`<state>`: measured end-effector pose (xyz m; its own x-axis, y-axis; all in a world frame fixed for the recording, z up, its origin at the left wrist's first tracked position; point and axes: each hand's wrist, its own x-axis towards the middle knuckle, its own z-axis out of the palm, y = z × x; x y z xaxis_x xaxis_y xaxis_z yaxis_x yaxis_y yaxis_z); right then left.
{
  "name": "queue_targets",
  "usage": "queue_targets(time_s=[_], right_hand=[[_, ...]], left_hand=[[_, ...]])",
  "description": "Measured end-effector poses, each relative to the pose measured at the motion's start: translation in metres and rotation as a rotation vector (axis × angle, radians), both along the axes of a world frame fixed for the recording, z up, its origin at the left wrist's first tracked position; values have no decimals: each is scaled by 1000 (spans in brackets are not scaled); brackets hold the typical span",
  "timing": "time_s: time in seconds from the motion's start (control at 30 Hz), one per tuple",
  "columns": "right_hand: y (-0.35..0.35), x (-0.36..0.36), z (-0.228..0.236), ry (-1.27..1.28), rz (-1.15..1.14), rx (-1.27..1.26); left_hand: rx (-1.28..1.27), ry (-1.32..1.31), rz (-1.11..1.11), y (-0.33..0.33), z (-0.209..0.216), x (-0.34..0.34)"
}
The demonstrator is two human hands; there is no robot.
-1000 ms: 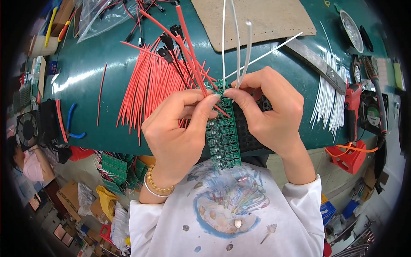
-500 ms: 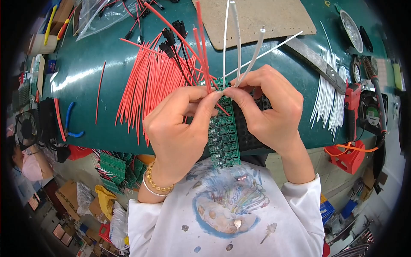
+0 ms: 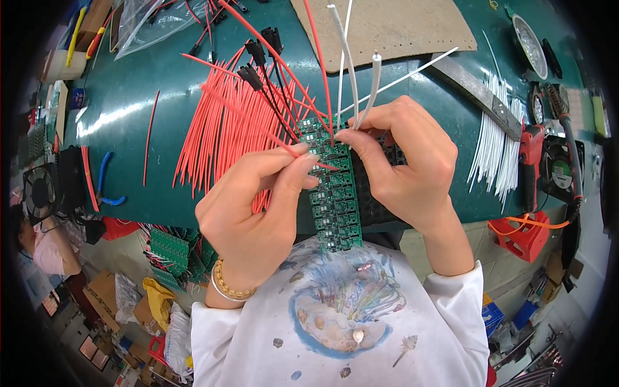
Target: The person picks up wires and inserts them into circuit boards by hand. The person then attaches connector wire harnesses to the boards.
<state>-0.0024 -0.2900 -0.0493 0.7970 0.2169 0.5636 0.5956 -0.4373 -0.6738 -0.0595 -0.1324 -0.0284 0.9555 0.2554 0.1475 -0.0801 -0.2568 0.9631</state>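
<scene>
Two hands meet over the green circuit board strip (image 3: 335, 193), which lies on a black tray at the near edge of the green surface (image 3: 129, 109). My left hand (image 3: 258, 213) is closed, pinching a red wire (image 3: 258, 126) against the board. My right hand (image 3: 406, 168) is closed on white wires (image 3: 351, 71), pinning them to the strip. Judgement: keep the strip flat and guide one wire end at a time. Loose red wires (image 3: 213, 129) and black connectors (image 3: 261, 48) crowd the left approach; cut white wires (image 3: 496, 142) and a red tool (image 3: 532, 155) lie to the right.
</scene>
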Motion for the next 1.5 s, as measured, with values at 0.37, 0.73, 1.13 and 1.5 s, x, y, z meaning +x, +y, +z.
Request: queue_targets(time_s=[0.37, 0.73, 1.13, 1.5], right_hand=[[0, -3, -2, 77, -26, -1], [1, -6, 0, 126, 10, 99], [1, -5, -3, 65, 30, 47], [0, -4, -4, 25, 66, 26]], left_hand=[[239, -161, 5, 3, -8, -2], [293, -165, -12, -1, -7, -2], [357, -170, 3, 2, -7, -3], [331, -88, -64, -3, 1, 5]])
